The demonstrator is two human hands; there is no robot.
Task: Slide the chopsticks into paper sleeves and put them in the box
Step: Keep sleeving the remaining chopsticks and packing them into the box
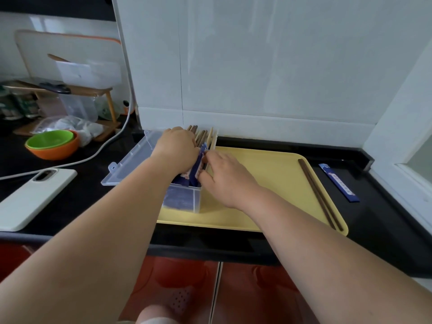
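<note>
Your box (184,199) is sitting on the left part of the tray (268,178), with blue sleeves showing through its clear near wall. Just beyond, your right grip (224,176) is pinching a sleeved pair (199,166) between thumb and fingertips and tilting it down into the box, probably to bed it beside those already packed. Your left grip (176,148) is lying over that bundle, likely holding it aside for room. Its fingers are hidden, so I cannot tell whether it is clasping anything. Bare tips (201,134) are poking out past it toward the wall (257,78), which is crowding the box's far end.

A phone (35,197) is lying near left on the counter (374,218). One loose pair (320,197) is waiting on the tray's right edge, with an empty sleeve (339,183) on the counter beside it, seemingly next in line. The open lid (131,160) is hanging off the box's left side, and bowls (52,143) are sitting farther left.
</note>
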